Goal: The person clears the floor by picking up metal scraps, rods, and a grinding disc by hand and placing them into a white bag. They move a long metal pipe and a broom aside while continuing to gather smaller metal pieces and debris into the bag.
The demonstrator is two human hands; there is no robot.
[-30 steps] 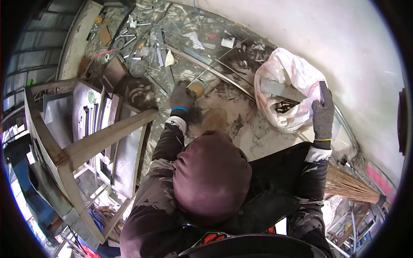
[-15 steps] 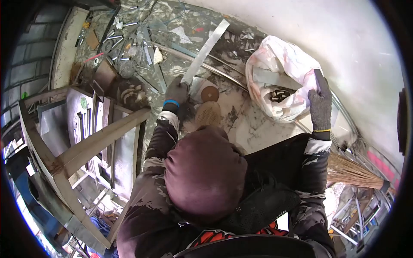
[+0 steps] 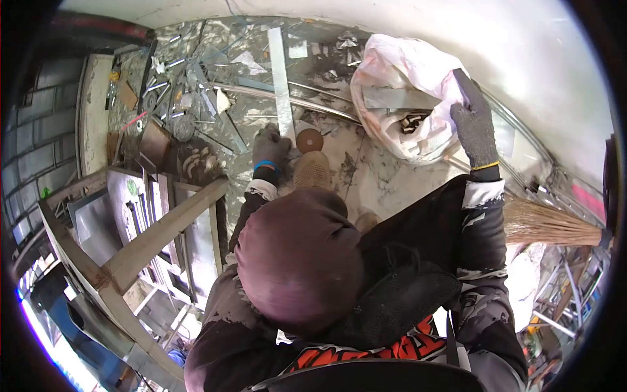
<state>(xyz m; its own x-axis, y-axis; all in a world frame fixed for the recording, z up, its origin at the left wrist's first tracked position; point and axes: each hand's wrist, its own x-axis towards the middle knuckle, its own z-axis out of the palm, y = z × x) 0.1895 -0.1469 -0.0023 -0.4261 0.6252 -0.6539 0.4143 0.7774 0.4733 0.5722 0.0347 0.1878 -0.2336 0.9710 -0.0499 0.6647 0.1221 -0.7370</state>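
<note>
My left hand (image 3: 272, 147), in a grey glove with a blue band, grips the lower end of a long flat metal strip (image 3: 280, 81). The strip points away from me over the littered floor. My right hand (image 3: 475, 124), also gloved in grey, is closed on the rim of a white plastic sack (image 3: 393, 62). Inside the open sack lie a flat metal piece (image 3: 400, 98) and small metal offcuts (image 3: 413, 122). A brown round disc (image 3: 309, 140) rests on the floor just right of my left hand, by the tip of a shoe (image 3: 311, 170).
Metal scraps and tubes (image 3: 287, 100) lie across the floor ahead. A wooden frame (image 3: 163, 232) stands at the left. At the right are a straw broom (image 3: 548, 221) and a pile of metal pieces (image 3: 565, 294). A pale wall (image 3: 522, 59) rises behind the sack.
The strip has swung from leaning right to nearly straight ahead, still in my left hand. The whole view has shifted a little. My right hand still holds the sack's rim.
</note>
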